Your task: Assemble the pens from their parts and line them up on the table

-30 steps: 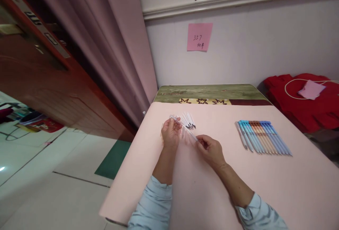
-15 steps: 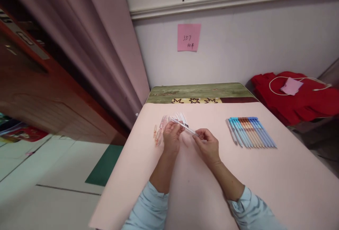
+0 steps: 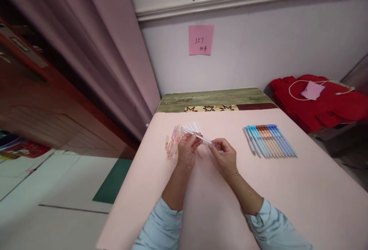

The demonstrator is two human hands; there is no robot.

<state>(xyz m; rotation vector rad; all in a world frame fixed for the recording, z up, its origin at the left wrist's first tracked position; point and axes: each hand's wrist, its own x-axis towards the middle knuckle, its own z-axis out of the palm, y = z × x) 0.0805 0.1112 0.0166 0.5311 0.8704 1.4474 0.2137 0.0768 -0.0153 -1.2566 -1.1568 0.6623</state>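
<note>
Both my hands hold one thin clear pen refill point(image 3: 202, 139) just above the pink table cover point(image 3: 258, 188). My left hand point(image 3: 186, 151) pinches its far left end, and my right hand point(image 3: 225, 156) pinches its near right end. Behind my left hand lies a small fan of white refills point(image 3: 193, 128) with dark tips. To the left of that hand lie several pale pink pen parts point(image 3: 171, 144). A neat row of blue and orange pens point(image 3: 269, 140) lies to the right, well apart from my hands.
The table's green patterned far strip point(image 3: 215, 100) meets a white wall bearing a pink sticky note point(image 3: 201, 40). A pink curtain point(image 3: 115, 50) and a wooden door point(image 3: 37, 100) stand at left. Red cloth point(image 3: 322, 102) with a white cord lies at right.
The view has swung left, bringing the pink pen parts into sight. My hands have drawn closer together on the refill, which now lies flatter.
</note>
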